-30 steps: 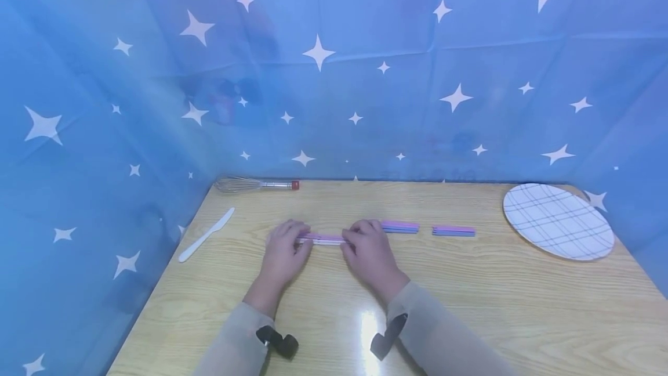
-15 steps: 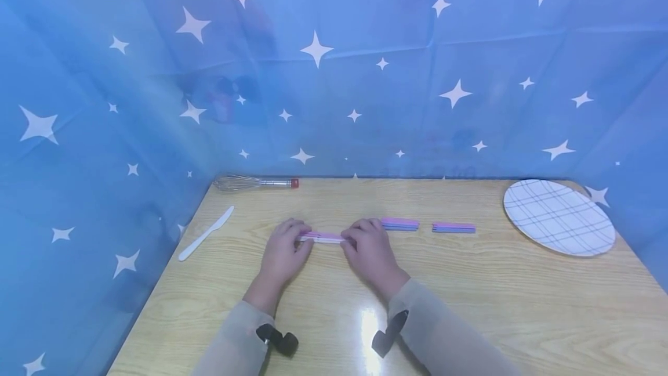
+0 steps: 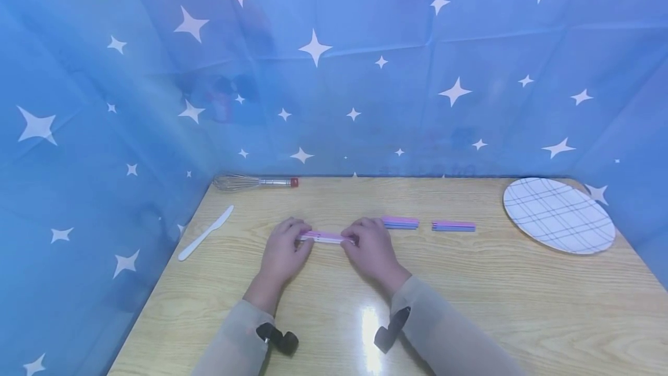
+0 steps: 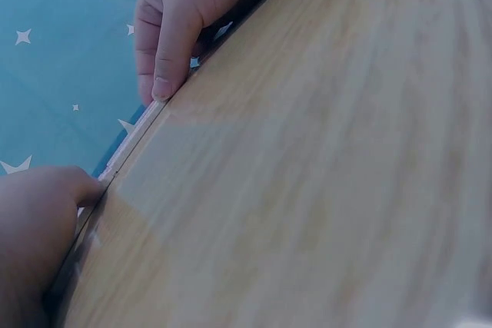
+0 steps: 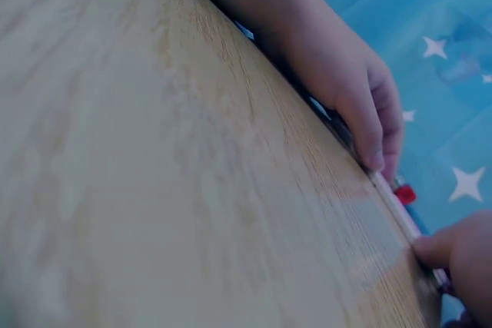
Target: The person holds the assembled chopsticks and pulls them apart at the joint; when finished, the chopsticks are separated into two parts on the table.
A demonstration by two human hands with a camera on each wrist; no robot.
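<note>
A short row of thin pink and white straw-like sticks (image 3: 326,238) lies on the table between the hands. My left hand (image 3: 282,251) pinches its left end with thumb and fingers. At the other end, the right hand (image 3: 371,251) grips the sticks the same way, thumb in front and fingers behind. Both stick ends are covered by fingers. In the left wrist view the strip of sticks (image 4: 131,144) runs along the tabletop between the fingertips. The right wrist view shows the strip (image 5: 396,207) flat against the wood, a thumb at each end.
Right of the hands lie two small bundles of pink and blue sticks, a nearer bundle (image 3: 400,223) and a farther bundle (image 3: 453,226). A whisk (image 3: 250,183) lies at the back left, a white knife (image 3: 206,233) below it. A checked oval plate (image 3: 558,216) sits far right.
The right hand has shifted very slightly, showing a bit more of the sticks' right end. The left hand keeps its place; the head view has tilted slightly.
</note>
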